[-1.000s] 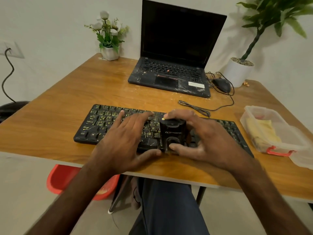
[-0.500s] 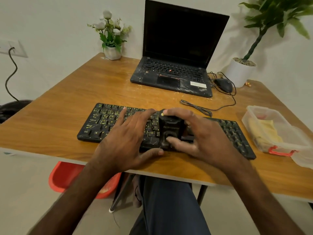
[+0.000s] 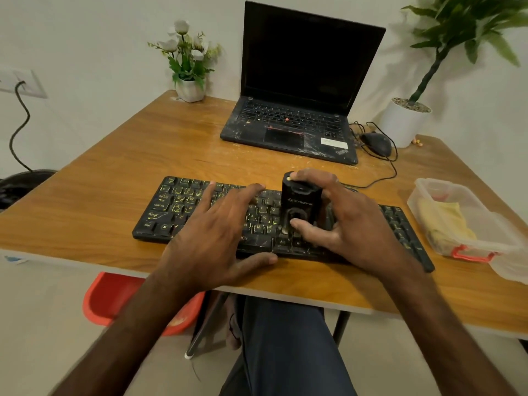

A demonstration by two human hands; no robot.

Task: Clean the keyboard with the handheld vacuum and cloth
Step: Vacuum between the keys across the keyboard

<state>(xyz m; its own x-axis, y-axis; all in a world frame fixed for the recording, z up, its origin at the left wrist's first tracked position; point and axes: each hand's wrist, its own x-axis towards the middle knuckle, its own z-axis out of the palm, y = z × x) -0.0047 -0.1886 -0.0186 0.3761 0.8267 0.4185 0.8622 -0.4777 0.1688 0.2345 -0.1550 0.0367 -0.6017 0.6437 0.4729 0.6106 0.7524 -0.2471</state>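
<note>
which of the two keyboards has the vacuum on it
The standalone keyboard with yellow lettering, in the foreground; the vacuum stands on it, not on the laptop.

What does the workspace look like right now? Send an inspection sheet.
Surface: brown wooden table, pale specks near open black laptop.
Job's things: black handheld vacuum upright on black yellow-lettered keyboard; yellow cloth inside clear plastic box.
Clutter: black mouse, white flower vase, white potted plant.
Grippers: left hand flat on keys; right hand grips vacuum.
Cables: black mouse cord loops beside laptop; black wall cable left.
Surroundings: red plastic tub under table.
</note>
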